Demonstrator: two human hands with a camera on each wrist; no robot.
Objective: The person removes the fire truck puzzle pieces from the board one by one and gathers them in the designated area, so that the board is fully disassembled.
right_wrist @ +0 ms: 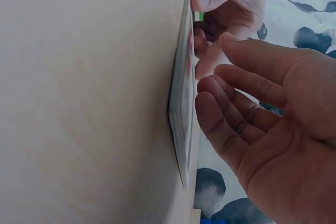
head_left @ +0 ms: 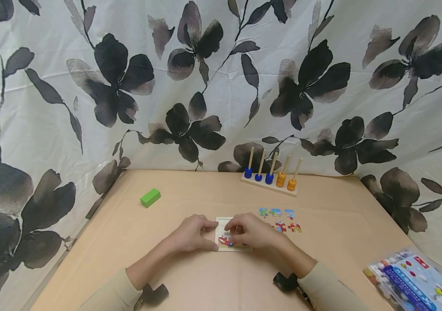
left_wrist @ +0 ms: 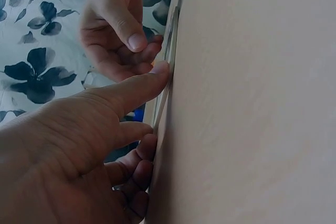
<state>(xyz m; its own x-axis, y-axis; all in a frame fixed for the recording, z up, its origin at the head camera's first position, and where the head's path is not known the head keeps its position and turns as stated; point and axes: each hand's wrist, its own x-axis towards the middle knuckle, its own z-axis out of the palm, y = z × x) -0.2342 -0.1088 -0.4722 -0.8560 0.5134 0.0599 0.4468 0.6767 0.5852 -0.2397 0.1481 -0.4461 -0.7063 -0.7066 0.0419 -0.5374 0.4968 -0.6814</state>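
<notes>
A small pale puzzle board lies on the table in front of me, and a red vehicle picture shows in its lower part. My left hand holds the board's left edge, thumb near the lower corner and index finger higher up. In the left wrist view, the left hand's other fingers are curled beside the edge. Over the board's right part is my right hand, covering some of the picture. Its fingers are loosely bent in the right wrist view, with nothing visible between them and the thumb.
Loose colourful puzzle pieces lie just right of the board, partly behind the right hand. Farther back stands a wooden peg counter with blue and orange beads. A green block sits back left, a clear packed case front right.
</notes>
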